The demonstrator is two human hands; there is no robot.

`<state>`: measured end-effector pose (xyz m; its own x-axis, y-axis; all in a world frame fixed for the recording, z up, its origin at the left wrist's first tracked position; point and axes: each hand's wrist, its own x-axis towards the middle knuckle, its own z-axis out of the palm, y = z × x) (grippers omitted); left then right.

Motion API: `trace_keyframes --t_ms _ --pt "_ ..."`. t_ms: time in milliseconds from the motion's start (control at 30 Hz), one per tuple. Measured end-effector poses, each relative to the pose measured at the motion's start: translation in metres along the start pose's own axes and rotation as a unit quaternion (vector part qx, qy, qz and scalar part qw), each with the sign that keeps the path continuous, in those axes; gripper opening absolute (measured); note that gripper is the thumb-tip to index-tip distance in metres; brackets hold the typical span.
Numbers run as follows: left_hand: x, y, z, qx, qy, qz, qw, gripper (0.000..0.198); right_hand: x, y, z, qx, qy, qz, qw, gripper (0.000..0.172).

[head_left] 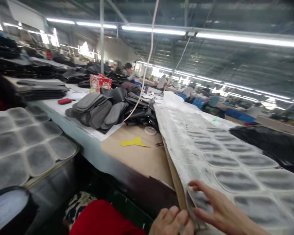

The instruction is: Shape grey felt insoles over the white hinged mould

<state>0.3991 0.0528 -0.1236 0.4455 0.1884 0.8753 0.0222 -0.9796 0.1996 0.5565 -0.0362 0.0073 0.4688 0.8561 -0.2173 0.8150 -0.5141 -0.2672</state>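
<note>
A long board (176,137) covered in whitish, dusty film carries rows of dark rounded panels (221,160) and slopes away on the right. My left hand (172,222) is closed at the board's near left corner, its fingers curled; what lies inside them is hidden. Over that same corner reaches my right hand (218,207), open, with thumb and forefinger apart and the fingertips at the board's edge. A dark rounded piece shows between these fingers, lying at the board's edge.
A brown-papered table holds a yellow flat tool (135,142), a tape roll (150,131) and stacked grey and black pieces (95,111). Another panel-covered board (22,140) lies left. A pale cord (150,49) hangs down. Co-workers, one a person (129,71), are farther back.
</note>
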Motion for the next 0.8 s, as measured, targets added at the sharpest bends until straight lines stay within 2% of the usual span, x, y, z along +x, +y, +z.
trace_keyframes --t_ms 33,67,133,233,333,433,533,633,700,733,800 --pt "0.004 0.002 -0.001 0.003 0.062 -0.004 0.998 0.017 -0.001 -0.001 -0.002 0.022 0.003 0.006 1.0 0.055" --pt "0.008 0.002 -0.004 0.005 0.096 -0.012 0.995 0.021 -0.002 -0.004 -0.003 0.034 0.009 0.007 0.999 0.053" --pt "0.017 0.002 -0.013 0.014 0.092 -0.027 0.995 0.029 -0.003 -0.009 -0.007 0.034 0.022 -0.006 0.999 0.044" --pt "0.027 0.002 -0.02 0.029 0.08 -0.008 0.996 0.021 -0.006 -0.015 -0.014 0.003 0.036 -0.014 0.999 0.028" --pt "0.028 0.002 -0.014 0.025 0.012 0.024 0.999 0.027 -0.009 -0.018 -0.017 -0.017 0.048 -0.007 0.999 0.019" --pt "0.019 0.002 -0.002 0.014 -0.085 0.005 0.996 0.043 -0.011 -0.023 -0.014 -0.044 0.052 -0.013 0.998 0.005" --pt "0.008 0.003 0.007 0.0 -0.134 -0.051 0.99 0.042 -0.015 -0.03 -0.019 -0.067 0.072 -0.001 0.995 0.016" --pt "0.0 0.005 0.008 -0.02 -0.178 -0.094 0.979 0.051 -0.026 -0.026 -0.044 -0.081 0.143 0.043 0.986 0.019" --pt "-0.002 0.007 0.008 -0.011 -0.192 -0.102 0.976 0.051 -0.035 -0.01 -0.067 -0.12 0.226 0.085 0.963 0.027" --pt "-0.002 0.008 0.007 0.001 -0.192 -0.107 0.976 0.048 -0.038 0.002 -0.079 -0.152 0.281 0.109 0.941 0.034" --pt "0.0 0.01 0.006 0.023 -0.185 -0.108 0.977 0.04 -0.042 0.032 -0.1 -0.192 0.342 0.119 0.912 0.049"
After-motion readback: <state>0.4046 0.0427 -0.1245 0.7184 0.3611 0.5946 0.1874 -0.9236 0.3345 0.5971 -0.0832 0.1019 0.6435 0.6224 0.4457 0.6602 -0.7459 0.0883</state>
